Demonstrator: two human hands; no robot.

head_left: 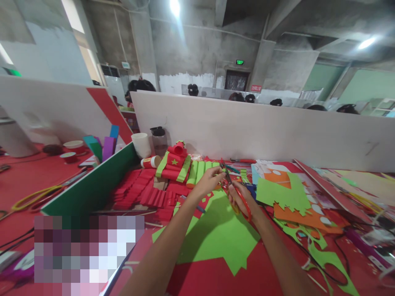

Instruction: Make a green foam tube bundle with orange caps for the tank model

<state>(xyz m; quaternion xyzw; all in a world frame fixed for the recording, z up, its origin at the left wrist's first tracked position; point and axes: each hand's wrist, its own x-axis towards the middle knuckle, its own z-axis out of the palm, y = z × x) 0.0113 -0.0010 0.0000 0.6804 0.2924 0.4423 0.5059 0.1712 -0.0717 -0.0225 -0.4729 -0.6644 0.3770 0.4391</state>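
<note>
My right grip (239, 196) is closed around the scissors (228, 177), fingers in the orange-red handles, blades angled up toward the left grip (214, 176). The left is narrowed to a pinch beside the tips; whatever it holds is too small for me to tell. Both sit above the middle of the counter (210, 281). For clean snipping, I'd judge it best to turn the piece with the left, keep those fingertips behind the blade line and take short bites. Beneath lies a flat, matte green sheet (216, 234), crisp-cornered, with a notched front edge. Toward the counter's left edge, folded red strips (157, 197) are heaped in ridges; nearer the far edge stand smooth green rolls (200, 170) and a boxy red model (175, 162) with a star and green bands. Along the right side, a jagged green piece (274, 191) overlaps an orange sheet (284, 213), with curling, round-holed offcuts (347, 283) at the near right corner.
</note>
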